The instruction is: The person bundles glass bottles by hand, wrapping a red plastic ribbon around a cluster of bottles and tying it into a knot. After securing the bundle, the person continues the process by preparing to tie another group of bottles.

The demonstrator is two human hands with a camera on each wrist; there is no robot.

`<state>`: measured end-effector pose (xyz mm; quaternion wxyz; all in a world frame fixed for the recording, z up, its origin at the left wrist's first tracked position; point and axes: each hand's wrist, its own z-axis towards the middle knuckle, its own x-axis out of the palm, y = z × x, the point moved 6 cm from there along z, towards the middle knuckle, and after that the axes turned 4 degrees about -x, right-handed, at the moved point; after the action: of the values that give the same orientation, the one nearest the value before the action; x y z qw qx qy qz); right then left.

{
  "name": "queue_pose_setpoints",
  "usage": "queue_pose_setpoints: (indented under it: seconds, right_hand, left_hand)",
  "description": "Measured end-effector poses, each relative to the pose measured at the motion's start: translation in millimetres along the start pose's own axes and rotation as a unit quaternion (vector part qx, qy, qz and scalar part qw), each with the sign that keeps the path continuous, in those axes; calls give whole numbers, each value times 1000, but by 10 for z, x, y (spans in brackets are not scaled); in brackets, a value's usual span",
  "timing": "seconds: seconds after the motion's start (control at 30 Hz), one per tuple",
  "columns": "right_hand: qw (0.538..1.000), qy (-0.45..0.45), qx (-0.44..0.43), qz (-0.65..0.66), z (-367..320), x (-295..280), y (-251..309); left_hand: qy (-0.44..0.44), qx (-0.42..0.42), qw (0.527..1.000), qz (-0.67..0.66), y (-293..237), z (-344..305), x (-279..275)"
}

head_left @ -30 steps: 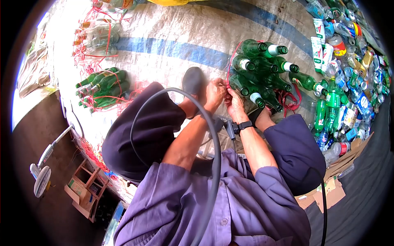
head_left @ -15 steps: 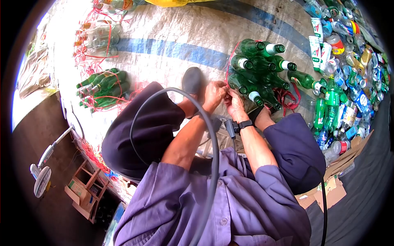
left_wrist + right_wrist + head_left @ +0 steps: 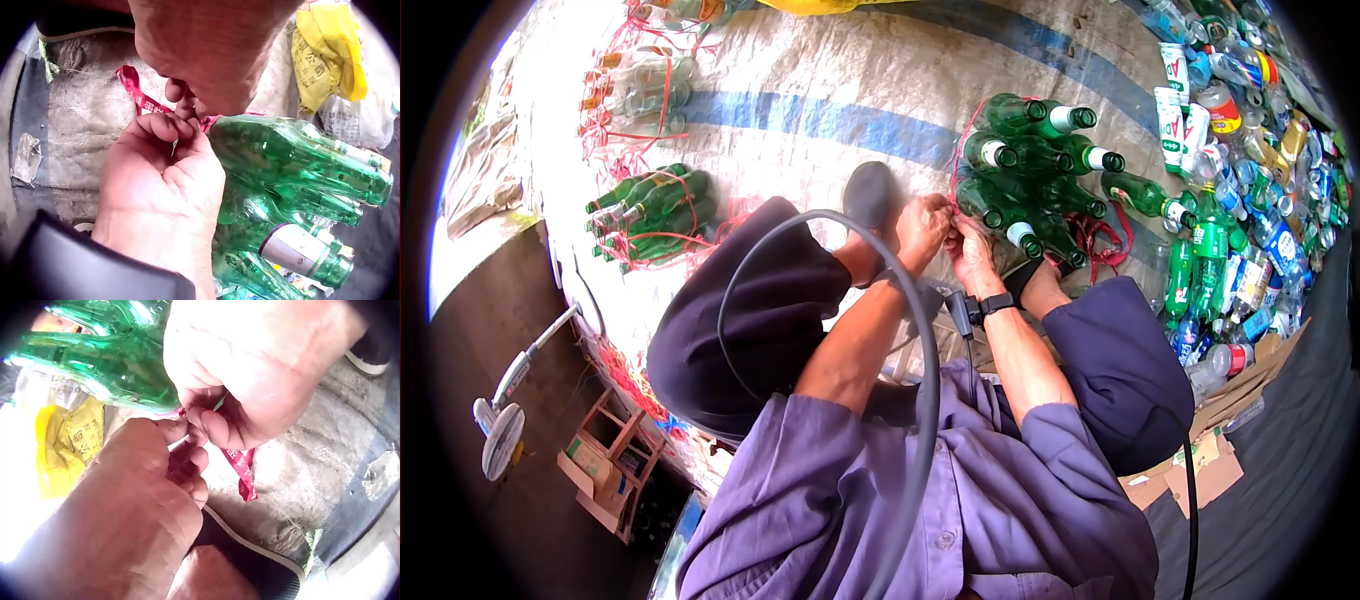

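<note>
In front of me a bundle of green glass bottles (image 3: 1035, 160) stands with necks tilted up and right, a thin red band round its side. Just left of it, my left hand (image 3: 920, 232) and right hand (image 3: 973, 252) meet fingertip to fingertip. Both pinch a red plastic strip (image 3: 147, 100) with white print close against the bottles; the fingers hide the exact grip. A loose end of this strip hangs below the right hand in the right wrist view. One bottle (image 3: 294, 250) in the bundle has a white label.
One more green bottle (image 3: 1140, 197) lies right of the bundle, by a pile of plastic bottles (image 3: 1250, 200). Tied bundles of green bottles (image 3: 660, 210) and clear bottles (image 3: 640, 95) lie left. A shoe (image 3: 868, 195) rests beside the left hand. A black cable (image 3: 925, 400) arches across the view.
The hands stay together at the strip beside the bundle, with only slight finger movement. The bottles have hardly shifted.
</note>
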<state>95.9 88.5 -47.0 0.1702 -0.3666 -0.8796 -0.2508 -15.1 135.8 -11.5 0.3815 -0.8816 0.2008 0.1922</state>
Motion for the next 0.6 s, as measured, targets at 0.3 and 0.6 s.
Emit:
queue_pose_setpoints:
  seconds: [0.3, 0.6]
  right_hand:
    - [1000, -8, 1, -9, -86, 104, 39]
    - [994, -84, 12, -74, -112, -43, 46]
  left_hand:
    - [-13, -39, 999, -26, -157, -104, -131]
    - [-47, -48, 997, -23, -180, 53, -178]
